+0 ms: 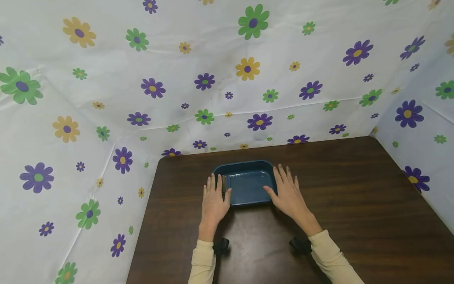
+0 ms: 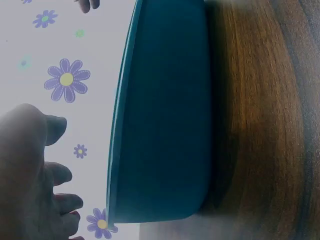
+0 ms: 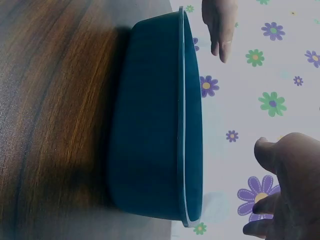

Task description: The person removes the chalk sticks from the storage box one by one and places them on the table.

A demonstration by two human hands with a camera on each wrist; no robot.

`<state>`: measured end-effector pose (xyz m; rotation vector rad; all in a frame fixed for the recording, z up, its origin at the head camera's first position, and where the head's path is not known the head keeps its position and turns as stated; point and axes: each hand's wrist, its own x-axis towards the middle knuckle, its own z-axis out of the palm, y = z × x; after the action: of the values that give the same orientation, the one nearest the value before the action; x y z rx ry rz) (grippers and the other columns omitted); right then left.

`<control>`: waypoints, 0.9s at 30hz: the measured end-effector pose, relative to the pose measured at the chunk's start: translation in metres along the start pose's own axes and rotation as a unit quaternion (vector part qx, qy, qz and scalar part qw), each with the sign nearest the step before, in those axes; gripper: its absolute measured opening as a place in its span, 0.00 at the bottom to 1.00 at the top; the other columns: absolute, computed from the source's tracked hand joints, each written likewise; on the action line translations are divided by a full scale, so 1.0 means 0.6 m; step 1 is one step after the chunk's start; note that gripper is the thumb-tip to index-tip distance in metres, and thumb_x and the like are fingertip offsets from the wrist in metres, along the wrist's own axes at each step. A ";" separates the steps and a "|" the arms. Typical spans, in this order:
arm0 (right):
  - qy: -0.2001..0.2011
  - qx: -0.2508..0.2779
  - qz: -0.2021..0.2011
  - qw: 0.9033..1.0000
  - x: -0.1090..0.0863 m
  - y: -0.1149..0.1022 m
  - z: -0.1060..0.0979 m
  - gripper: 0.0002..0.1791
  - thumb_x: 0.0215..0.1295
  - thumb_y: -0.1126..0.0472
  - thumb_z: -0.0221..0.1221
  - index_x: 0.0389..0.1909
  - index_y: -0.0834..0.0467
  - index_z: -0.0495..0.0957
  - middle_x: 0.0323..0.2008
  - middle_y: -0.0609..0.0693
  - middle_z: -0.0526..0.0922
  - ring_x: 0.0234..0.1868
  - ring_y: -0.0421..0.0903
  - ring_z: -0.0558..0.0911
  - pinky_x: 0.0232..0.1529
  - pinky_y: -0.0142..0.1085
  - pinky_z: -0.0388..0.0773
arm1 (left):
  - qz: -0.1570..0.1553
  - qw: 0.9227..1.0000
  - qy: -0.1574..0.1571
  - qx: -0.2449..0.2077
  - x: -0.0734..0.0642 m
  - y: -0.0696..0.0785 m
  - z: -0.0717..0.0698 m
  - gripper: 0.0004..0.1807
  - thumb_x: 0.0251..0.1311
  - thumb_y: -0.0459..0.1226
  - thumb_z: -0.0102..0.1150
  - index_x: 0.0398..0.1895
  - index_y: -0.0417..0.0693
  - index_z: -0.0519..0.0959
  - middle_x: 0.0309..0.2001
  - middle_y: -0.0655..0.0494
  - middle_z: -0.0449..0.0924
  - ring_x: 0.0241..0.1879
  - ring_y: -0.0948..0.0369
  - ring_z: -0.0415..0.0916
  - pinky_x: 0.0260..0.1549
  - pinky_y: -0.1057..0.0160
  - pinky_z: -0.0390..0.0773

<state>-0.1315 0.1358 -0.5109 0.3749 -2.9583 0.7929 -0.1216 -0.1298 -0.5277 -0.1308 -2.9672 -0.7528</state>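
A dark blue rectangular plastic tub (image 1: pixel 250 189) stands upright on the table. Over its left end is my left hand (image 1: pixel 214 203), fingers straight and thumb spread. At the tub's right end my right hand (image 1: pixel 291 197) is spread, its thumb reaching over the rim. Both wrist views show the hands above the rim, with the tub's near wall (image 2: pixel 165 115) between them and the wood. Inside the tub, beside the left fingers, a narrow brownish thing with a shiny edge (image 1: pixel 224 184) shows; the hand hides part of it. Neither hand grips anything.
The dark brown wooden table (image 1: pixel 354 189) has rounded back corners. White cloth (image 1: pixel 220 47) with purple, green and yellow flowers hangs behind it and along both sides. Each wrist wears a black camera mount (image 1: pixel 221 247) below a cream sleeve (image 1: pixel 203 260).
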 end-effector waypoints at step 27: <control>0.039 0.012 -0.017 0.999 0.012 -0.016 0.012 0.39 0.76 0.51 0.60 0.75 0.73 0.59 0.74 0.74 0.61 0.75 0.74 0.58 0.67 0.70 0.58 | -0.176 0.918 0.159 -0.319 0.025 -0.048 0.031 0.16 0.68 0.26 0.59 0.58 0.27 0.79 0.44 0.38 0.77 0.44 0.42 0.80 0.42 0.48 0.78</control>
<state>-0.1363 0.1224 -0.5113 0.3862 -2.8650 0.8201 -0.1405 -0.1454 -0.5561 0.4574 -2.3534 -1.5884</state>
